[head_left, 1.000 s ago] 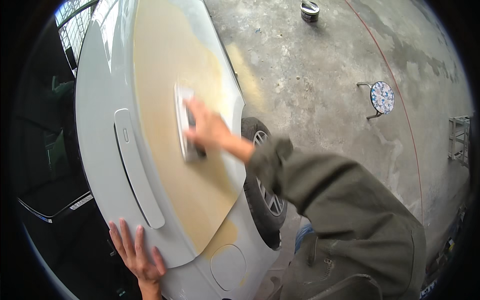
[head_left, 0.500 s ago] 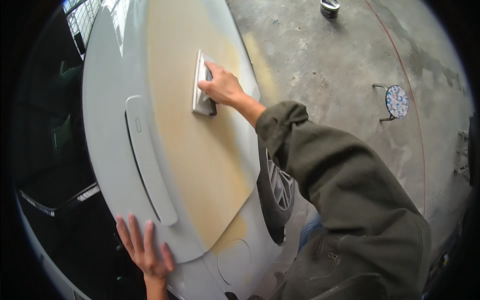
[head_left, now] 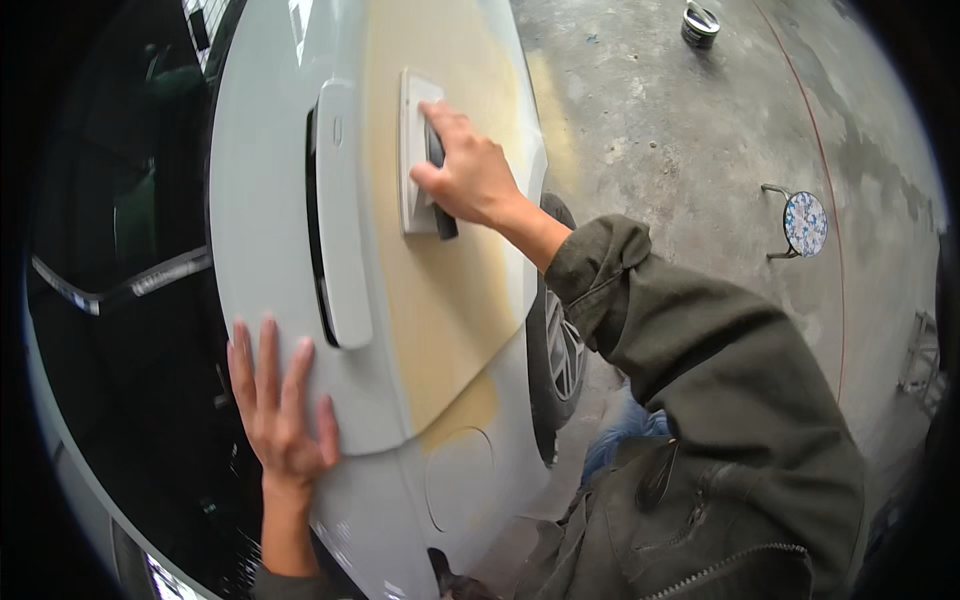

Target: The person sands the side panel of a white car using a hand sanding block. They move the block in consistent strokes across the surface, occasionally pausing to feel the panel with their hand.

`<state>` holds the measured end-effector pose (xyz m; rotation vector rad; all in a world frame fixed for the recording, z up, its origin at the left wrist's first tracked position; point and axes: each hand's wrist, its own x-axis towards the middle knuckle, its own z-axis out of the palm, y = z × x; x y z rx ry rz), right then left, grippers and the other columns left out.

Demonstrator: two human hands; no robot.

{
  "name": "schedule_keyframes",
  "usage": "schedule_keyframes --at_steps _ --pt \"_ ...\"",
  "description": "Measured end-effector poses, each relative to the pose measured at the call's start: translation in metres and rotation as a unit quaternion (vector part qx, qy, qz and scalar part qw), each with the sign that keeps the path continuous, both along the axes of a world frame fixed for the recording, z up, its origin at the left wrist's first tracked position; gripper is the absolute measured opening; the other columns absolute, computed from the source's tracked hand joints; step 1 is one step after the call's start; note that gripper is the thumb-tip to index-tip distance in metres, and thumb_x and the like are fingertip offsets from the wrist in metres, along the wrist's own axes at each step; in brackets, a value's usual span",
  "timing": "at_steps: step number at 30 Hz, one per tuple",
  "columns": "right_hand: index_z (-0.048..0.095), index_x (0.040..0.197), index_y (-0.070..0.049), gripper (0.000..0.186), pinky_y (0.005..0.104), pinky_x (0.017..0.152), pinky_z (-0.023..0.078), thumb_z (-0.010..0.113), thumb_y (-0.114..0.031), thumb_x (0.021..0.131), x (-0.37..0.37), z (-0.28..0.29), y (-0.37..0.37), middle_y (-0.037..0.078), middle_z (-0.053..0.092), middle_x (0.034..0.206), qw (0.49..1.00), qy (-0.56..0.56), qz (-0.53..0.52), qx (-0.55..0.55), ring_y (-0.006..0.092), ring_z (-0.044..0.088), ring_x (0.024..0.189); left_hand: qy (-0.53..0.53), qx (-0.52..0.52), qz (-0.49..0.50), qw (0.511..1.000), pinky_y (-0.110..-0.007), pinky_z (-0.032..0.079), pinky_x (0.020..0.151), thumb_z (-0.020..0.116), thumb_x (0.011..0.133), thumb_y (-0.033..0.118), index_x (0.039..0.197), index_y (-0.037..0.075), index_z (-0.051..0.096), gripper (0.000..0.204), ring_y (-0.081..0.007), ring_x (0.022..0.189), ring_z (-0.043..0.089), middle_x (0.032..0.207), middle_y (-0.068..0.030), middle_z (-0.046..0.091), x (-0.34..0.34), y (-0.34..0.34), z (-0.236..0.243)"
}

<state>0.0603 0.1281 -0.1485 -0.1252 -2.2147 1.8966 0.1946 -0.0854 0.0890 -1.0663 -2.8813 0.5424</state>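
Note:
My right hand (head_left: 470,170) is closed on a flat hand sanding block (head_left: 412,120), with a pale long base and a dark grip. The block lies against a yellowish tan patch (head_left: 440,330) on a light grey car door (head_left: 260,200). Left of the block is the long door handle (head_left: 345,220). My left hand (head_left: 285,410) rests on the door just below that handle, fingers spread and holding nothing. The underside of the block is hidden.
Beyond the door's right edge is a car wheel (head_left: 560,340). On the concrete floor stand a small round stool (head_left: 805,224) with a blue-and-white seat and a dark can (head_left: 700,27). A thin red line (head_left: 820,150) runs along the floor. Dark window glass (head_left: 110,400) lies at left.
My right hand has drawn the sanding block nearer along the panel, so it now sits beside the handle. My left hand keeps about the same place on the door; the whole view has shifted.

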Motion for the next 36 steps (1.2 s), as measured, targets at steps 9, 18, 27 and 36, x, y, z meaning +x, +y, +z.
schedule_keyframes --at_steps 9,18,27,36 --pt "0.039 0.152 -0.006 0.087 0.0511 0.076 0.060 0.068 -0.025 0.072 0.200 0.024 -0.070 0.031 0.032 0.156 0.996 0.048 0.067 0.037 0.0484 0.065 0.108 0.023 0.015 -0.004 1.000 -0.053 0.022 0.124 0.058 0.077 0.002 0.134 0.003 0.062 0.057 -0.0431 0.150 0.029 0.156 -0.0191 0.044 0.004 -0.008 -0.002" --pt "0.035 0.153 -0.004 0.083 0.0477 0.108 0.045 0.066 -0.031 0.082 0.101 -0.029 -0.033 0.029 0.037 0.154 0.990 -0.138 0.035 0.019 0.0448 0.051 0.131 0.038 0.027 -0.031 0.998 -0.051 0.023 0.124 0.058 0.078 0.001 0.133 0.002 0.063 0.055 -0.0409 0.150 0.030 0.156 -0.0191 0.043 -0.001 -0.005 -0.013" --pt "0.032 0.156 -0.009 0.079 0.0538 0.099 0.050 0.061 -0.033 0.086 0.141 -0.014 -0.024 0.025 0.035 0.156 0.963 -0.217 0.101 0.125 0.0450 0.062 0.115 0.035 0.019 -0.031 0.999 -0.050 0.023 0.123 0.056 0.082 0.003 0.134 0.002 0.061 0.053 -0.0404 0.151 0.028 0.158 -0.0179 0.042 0.003 -0.005 -0.005" --pt "0.032 0.154 -0.007 0.081 0.0559 0.092 0.054 0.065 -0.027 0.084 0.228 0.037 -0.071 0.029 0.032 0.154 0.983 -0.132 0.121 0.041 0.0515 0.067 0.098 0.054 0.010 -0.035 0.998 -0.049 0.024 0.123 0.056 0.084 0.004 0.135 0.002 0.061 0.052 -0.0390 0.150 0.030 0.157 -0.0168 0.044 0.006 -0.013 -0.006"
